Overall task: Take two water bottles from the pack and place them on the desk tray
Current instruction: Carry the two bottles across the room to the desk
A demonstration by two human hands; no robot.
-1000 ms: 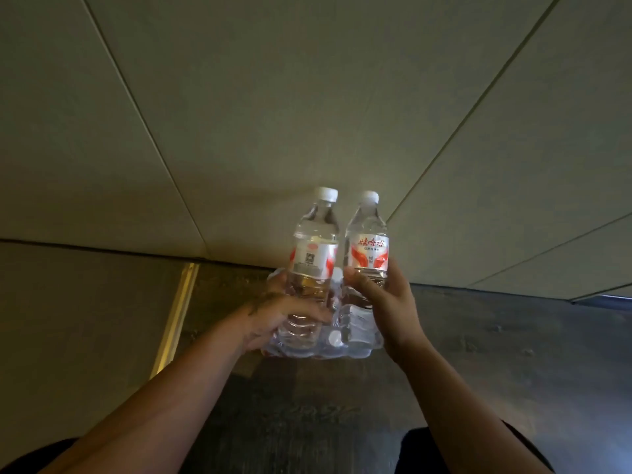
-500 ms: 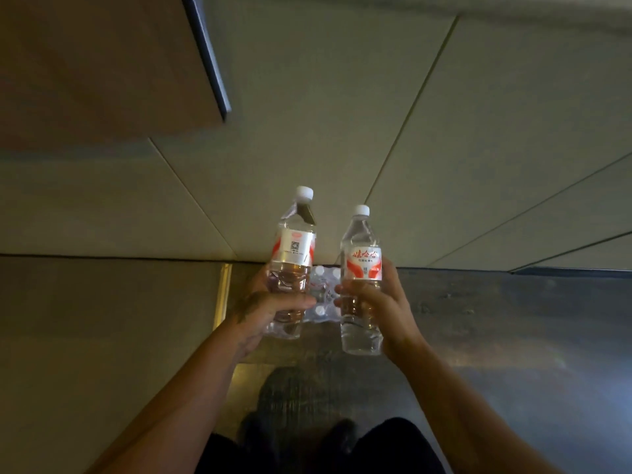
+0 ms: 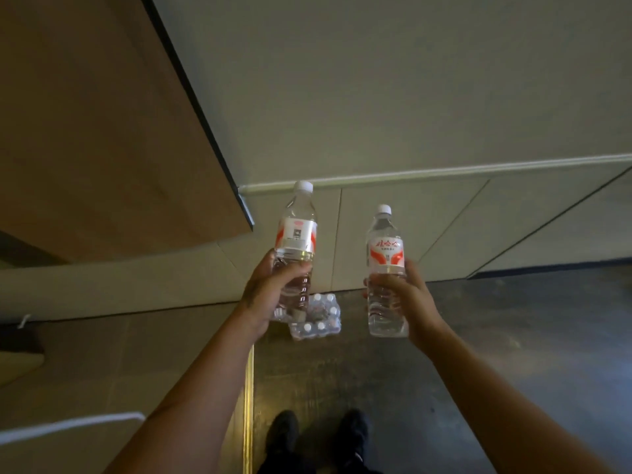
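Note:
Two clear water bottles with white caps and red-and-white labels are held upright in front of me. My left hand (image 3: 270, 295) grips the lower body of the left bottle (image 3: 297, 230). The right bottle (image 3: 385, 254) stands in my right hand (image 3: 407, 299), a gap between the two bottles. Far below them on the dark floor lies the plastic-wrapped pack of bottles (image 3: 318, 319), partly hidden by my left hand. No tray is in view.
A brown wooden desk top with a dark edge (image 3: 102, 138) fills the upper left. Beige wall panels (image 3: 410, 97) rise behind the pack. A brass floor strip (image 3: 249, 405) runs beside my two black shoes (image 3: 318, 436). A white curved edge (image 3: 68, 425) shows at lower left.
Both hands have risen with the bottles and moved apart; the pack now lies far below. The view has pulled back and up, bringing the desk top and my shoes into sight.

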